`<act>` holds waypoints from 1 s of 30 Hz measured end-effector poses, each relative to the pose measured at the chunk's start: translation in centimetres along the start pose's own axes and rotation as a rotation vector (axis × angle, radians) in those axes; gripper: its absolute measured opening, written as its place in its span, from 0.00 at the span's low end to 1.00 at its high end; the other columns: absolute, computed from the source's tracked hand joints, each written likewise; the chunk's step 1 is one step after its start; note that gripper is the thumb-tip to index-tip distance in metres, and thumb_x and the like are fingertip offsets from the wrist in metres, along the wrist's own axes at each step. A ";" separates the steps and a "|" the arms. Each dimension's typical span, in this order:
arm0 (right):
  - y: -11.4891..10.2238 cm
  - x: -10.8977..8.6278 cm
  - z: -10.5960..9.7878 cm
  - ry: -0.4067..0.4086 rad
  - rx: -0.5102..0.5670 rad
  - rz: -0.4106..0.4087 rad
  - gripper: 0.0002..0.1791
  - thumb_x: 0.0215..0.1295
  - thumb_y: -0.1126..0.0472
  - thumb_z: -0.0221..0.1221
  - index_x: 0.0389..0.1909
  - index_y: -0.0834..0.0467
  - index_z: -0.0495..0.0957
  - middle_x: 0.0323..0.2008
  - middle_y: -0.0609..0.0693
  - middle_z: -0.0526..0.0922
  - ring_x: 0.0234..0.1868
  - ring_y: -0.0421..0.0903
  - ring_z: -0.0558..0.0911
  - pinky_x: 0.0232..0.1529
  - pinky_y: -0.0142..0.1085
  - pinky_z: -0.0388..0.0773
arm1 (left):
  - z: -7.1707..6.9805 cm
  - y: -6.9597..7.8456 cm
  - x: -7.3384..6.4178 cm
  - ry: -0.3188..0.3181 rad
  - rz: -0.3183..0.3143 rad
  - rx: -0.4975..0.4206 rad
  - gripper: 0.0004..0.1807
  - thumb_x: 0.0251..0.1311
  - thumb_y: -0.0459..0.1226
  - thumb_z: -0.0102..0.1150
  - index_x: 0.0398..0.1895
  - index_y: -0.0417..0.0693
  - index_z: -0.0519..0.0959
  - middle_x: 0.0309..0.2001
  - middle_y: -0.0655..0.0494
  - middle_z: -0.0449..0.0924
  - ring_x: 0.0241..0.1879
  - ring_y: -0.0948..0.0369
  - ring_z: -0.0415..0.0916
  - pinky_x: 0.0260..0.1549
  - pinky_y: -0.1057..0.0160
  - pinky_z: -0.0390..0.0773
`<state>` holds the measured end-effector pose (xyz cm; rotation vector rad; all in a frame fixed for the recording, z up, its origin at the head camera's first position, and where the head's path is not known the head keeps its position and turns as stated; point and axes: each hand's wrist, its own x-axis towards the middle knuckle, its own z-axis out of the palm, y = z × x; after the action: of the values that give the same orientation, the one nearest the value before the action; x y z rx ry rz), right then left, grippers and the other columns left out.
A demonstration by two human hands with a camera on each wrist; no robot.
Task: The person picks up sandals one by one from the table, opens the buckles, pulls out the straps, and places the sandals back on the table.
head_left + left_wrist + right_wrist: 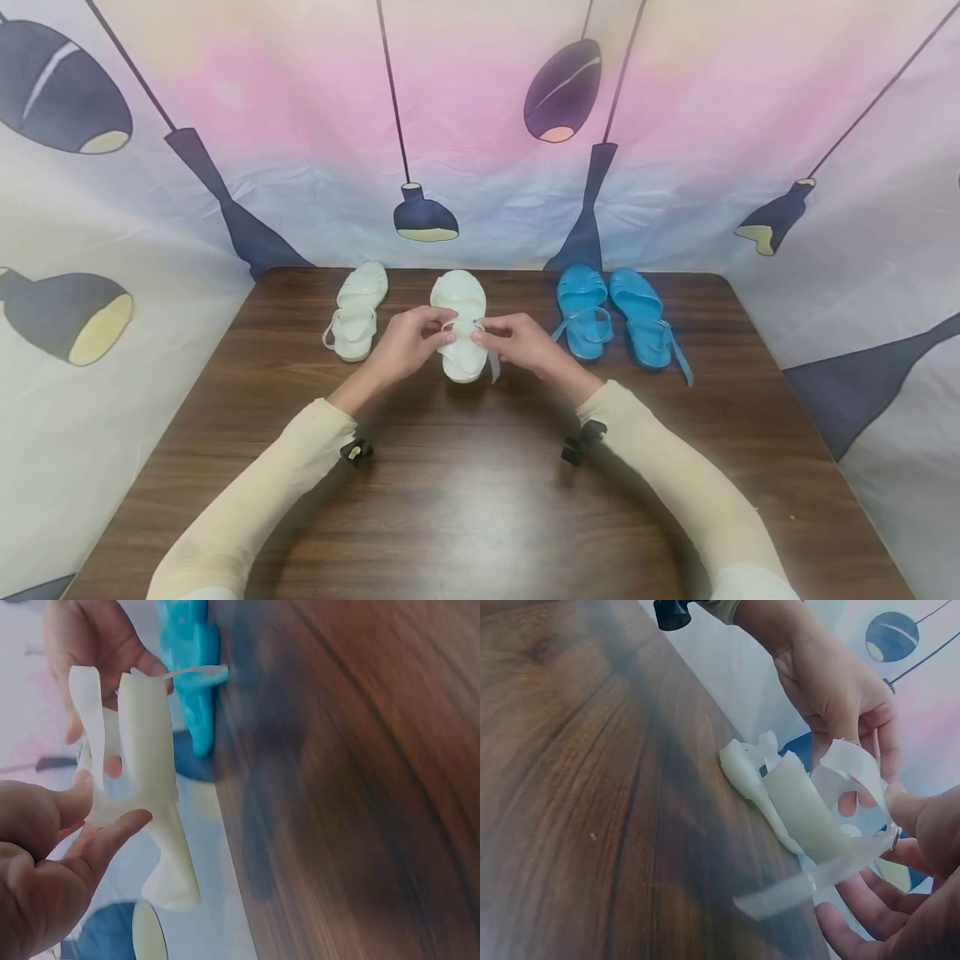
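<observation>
A white sandal is at the far middle of the table, toe toward the back wall and heel toward me. My left hand pinches its ankle strap on the left side, between thumb and fingers. On the opposite side, my right hand pinches the strap near a small buckle. The strap's loose end hangs down by the right hand. In the left wrist view, the sandal's heel faces the camera, with the strap standing up as a loop around it.
Another white sandal lies to the left on the brown wooden table. To the right are two blue sandals, one beside the other, their straps sticking out. A curtain printed with lamps hangs behind the table's far edge.
</observation>
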<state>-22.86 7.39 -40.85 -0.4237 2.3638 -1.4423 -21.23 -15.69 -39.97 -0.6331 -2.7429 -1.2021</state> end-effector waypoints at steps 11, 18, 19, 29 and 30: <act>1.6 -4.6 -1.4 0.002 -0.101 -0.026 0.32 0.69 0.41 0.64 0.67 0.55 0.78 0.64 0.53 0.80 0.65 0.52 0.78 0.62 0.53 0.77 | 2.7 2.4 -2.1 -0.063 0.008 -0.125 0.18 0.66 0.31 0.66 0.58 0.36 0.81 0.55 0.42 0.83 0.52 0.50 0.84 0.48 0.62 0.84; 2.8 -6.8 -1.3 0.006 -0.110 0.009 0.30 0.69 0.42 0.64 0.66 0.55 0.79 0.62 0.53 0.82 0.56 0.49 0.81 0.56 0.49 0.81 | 4.4 2.9 -3.2 -0.098 0.006 -0.173 0.17 0.65 0.30 0.66 0.57 0.35 0.82 0.55 0.43 0.84 0.53 0.50 0.84 0.51 0.60 0.83; 2.9 -7.0 -1.3 0.006 -0.109 0.016 0.30 0.69 0.42 0.64 0.65 0.55 0.79 0.62 0.53 0.82 0.55 0.49 0.81 0.55 0.49 0.81 | 4.6 3.0 -3.4 -0.104 0.005 -0.173 0.17 0.65 0.30 0.66 0.57 0.36 0.82 0.55 0.43 0.84 0.53 0.50 0.84 0.51 0.59 0.83; 4.5 -8.4 -0.9 -0.005 -0.108 0.053 0.29 0.69 0.42 0.64 0.64 0.55 0.80 0.62 0.53 0.82 0.55 0.50 0.80 0.56 0.51 0.80 | 5.8 3.0 -4.4 -0.168 -0.008 -0.183 0.18 0.65 0.31 0.66 0.58 0.37 0.82 0.56 0.45 0.84 0.53 0.53 0.84 0.53 0.58 0.82; 4.6 -8.5 -0.8 -0.006 -0.108 0.060 0.29 0.69 0.42 0.64 0.64 0.55 0.80 0.62 0.53 0.82 0.55 0.50 0.80 0.56 0.51 0.80 | 5.9 2.9 -4.5 -0.175 -0.009 -0.188 0.18 0.65 0.31 0.66 0.58 0.37 0.82 0.56 0.45 0.84 0.52 0.53 0.84 0.52 0.58 0.83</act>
<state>-15.91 13.66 -43.51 -0.3808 2.4357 -1.2901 -15.43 -11.21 -43.06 -0.7803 -2.7942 -1.4876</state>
